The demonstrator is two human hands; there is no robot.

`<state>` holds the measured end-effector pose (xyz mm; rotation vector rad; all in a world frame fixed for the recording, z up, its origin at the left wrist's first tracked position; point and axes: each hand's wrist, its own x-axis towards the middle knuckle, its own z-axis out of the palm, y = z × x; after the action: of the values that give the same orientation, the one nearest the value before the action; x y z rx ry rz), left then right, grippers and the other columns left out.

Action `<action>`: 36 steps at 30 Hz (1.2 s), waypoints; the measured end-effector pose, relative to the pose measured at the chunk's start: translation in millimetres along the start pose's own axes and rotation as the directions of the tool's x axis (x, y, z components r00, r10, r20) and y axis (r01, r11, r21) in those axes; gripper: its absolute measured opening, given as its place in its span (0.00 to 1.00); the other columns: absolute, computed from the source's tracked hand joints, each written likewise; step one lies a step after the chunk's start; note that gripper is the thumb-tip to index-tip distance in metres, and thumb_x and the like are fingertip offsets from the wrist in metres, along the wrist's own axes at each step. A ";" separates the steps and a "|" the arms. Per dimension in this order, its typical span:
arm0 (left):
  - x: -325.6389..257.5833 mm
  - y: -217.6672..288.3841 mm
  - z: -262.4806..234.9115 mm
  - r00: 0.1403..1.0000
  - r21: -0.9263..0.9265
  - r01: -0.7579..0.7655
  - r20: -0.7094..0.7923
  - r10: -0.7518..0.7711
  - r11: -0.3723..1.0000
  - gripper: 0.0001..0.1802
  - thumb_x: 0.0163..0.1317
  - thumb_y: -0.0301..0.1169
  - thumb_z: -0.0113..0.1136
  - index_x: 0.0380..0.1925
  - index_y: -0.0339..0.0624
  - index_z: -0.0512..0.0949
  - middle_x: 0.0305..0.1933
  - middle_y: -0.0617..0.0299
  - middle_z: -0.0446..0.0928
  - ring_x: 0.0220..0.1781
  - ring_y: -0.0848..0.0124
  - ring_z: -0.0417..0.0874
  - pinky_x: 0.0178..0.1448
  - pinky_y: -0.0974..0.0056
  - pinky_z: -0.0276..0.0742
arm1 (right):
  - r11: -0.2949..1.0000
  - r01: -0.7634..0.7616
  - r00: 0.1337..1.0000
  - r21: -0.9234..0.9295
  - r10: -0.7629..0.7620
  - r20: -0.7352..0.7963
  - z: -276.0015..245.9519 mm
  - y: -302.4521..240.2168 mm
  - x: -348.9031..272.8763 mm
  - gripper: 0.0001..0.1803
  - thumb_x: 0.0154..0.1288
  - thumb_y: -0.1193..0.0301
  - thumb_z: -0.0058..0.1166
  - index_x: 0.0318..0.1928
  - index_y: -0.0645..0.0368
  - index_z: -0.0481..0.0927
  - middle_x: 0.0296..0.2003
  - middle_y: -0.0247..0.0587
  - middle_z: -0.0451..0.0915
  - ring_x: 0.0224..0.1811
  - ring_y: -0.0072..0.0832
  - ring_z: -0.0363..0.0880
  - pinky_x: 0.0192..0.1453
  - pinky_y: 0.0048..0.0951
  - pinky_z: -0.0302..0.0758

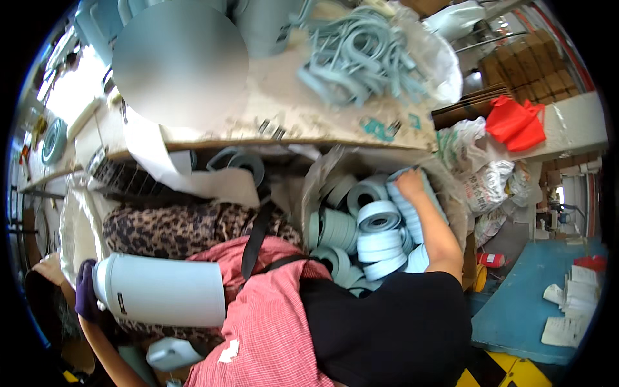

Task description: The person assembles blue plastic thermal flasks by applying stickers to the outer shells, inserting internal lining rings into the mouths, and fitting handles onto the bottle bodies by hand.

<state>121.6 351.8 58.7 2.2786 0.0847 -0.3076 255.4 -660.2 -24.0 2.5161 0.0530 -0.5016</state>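
Observation:
My left hand [86, 290], in a purple glove, grips the narrower end of a light blue cylindrical jug body [164, 291]. The jug body lies sideways across my lap, over leopard-print cloth [167, 229] and a red checked apron [274, 322]. To the right, my bare right hand [411, 185] reaches into a plastic-lined container [454, 193] full of light blue ring-shaped parts [379, 216]. Its fingers are curled over the top of a long stack of rings [412, 209] at the container's far right side. The fingertips are partly hidden.
A worn workbench [277, 122] spans the front, bearing a heap of light blue handles [361, 55]. A blurred round patch hides part of it. Plastic bags [490, 184] and a red bag [516, 122] are at right, near a blue table [529, 297] with papers. Below left lies another light blue part [173, 353].

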 end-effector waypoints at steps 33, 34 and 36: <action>-166.2 -48.1 131.0 0.643 0.786 0.293 -0.583 0.496 0.545 0.32 0.65 0.40 0.68 0.67 0.42 0.76 0.67 0.45 0.77 0.68 0.45 0.77 0.73 0.46 0.72 | -0.104 0.395 0.681 0.913 -0.633 -0.368 -277.7 -273.3 -36.0 0.31 0.68 0.64 0.64 0.70 0.57 0.76 0.51 0.45 0.81 0.57 0.39 0.79 0.68 0.34 0.73; -172.7 -45.7 139.8 0.665 0.739 0.379 -0.636 0.392 0.557 0.31 0.65 0.40 0.69 0.67 0.43 0.76 0.67 0.46 0.78 0.68 0.46 0.77 0.72 0.46 0.72 | 0.114 0.692 0.666 0.713 -0.483 -0.569 -262.5 -291.3 -45.9 0.29 0.70 0.64 0.62 0.69 0.59 0.78 0.52 0.46 0.80 0.59 0.41 0.77 0.70 0.36 0.71; -189.6 -40.3 156.2 0.553 0.603 0.405 -0.760 0.341 0.687 0.30 0.65 0.40 0.68 0.66 0.43 0.77 0.67 0.49 0.78 0.68 0.48 0.78 0.72 0.47 0.73 | 0.058 0.711 0.643 0.701 -0.458 -0.614 -231.0 -292.0 -49.9 0.24 0.73 0.61 0.58 0.65 0.56 0.82 0.57 0.46 0.78 0.62 0.44 0.75 0.73 0.40 0.68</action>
<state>-98.5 269.4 -23.1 3.0281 0.6162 1.0064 245.9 -287.0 18.1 3.6364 1.4006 -0.6609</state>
